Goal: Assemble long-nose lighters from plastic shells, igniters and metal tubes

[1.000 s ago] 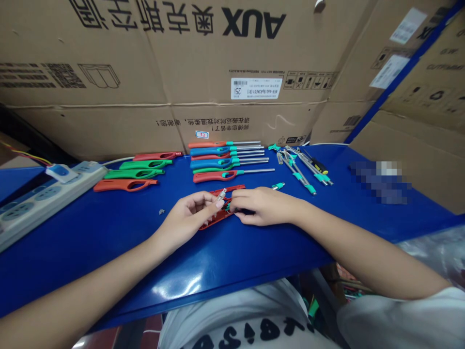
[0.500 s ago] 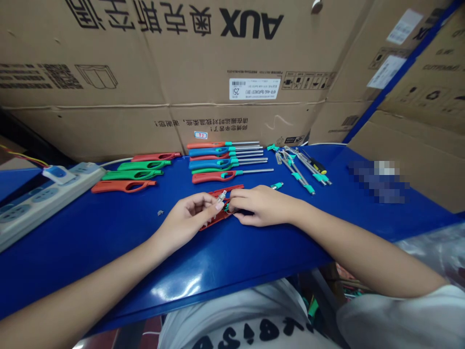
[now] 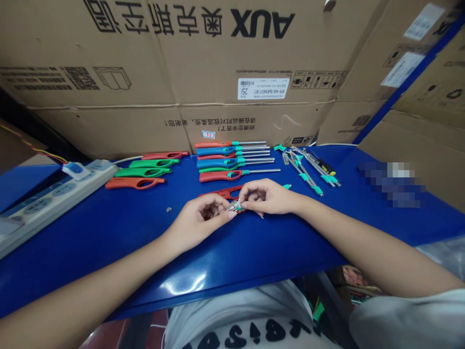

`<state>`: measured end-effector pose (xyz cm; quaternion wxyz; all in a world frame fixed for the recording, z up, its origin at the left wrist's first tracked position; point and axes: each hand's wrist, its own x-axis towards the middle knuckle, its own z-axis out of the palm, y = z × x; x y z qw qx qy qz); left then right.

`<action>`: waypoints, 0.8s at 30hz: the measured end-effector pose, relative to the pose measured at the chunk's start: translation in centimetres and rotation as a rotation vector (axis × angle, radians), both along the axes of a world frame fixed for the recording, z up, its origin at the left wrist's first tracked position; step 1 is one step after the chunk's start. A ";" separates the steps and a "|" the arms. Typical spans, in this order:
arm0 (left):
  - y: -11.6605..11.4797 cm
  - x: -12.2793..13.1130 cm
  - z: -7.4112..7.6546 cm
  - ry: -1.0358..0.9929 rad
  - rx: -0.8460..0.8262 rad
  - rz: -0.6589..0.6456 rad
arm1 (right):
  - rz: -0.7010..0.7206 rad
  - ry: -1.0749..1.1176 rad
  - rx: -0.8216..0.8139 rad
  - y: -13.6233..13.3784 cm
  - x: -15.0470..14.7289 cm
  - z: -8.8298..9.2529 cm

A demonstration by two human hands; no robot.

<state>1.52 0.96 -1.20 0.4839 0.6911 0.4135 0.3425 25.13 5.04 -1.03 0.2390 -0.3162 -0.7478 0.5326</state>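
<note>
Grip pinched nearly closed, the left hand (image 3: 198,220) and right hand (image 3: 271,196) hold a small silver-and-green part (image 3: 235,207), red plastic handle shell (image 3: 223,191) at eleven o'clock, in what seems a fitting step calling for steady alignment.

Two hands (image 3: 201,219) — six lighters (image 3: 218,177), four handles (image 3: 121,182) at left — one screwdriver (image 3: 328,167).

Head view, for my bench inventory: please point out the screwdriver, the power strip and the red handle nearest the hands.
Screwdriver (image 3: 327,166), head view: on its handle.
Power strip (image 3: 51,201), head view: top face, between sockets.
Red handle (image 3: 225,192), head view: on its exposed body.
</note>
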 end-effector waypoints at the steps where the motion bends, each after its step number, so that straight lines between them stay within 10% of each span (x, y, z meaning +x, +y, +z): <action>1: 0.0 -0.1 -0.1 0.008 0.013 0.003 | 0.003 0.032 -0.044 0.1 0.0 -0.1; 24: 0.5 -0.4 -0.7 0.056 0.150 0.112 | 0.012 0.084 -0.209 0.2 0.0 0.7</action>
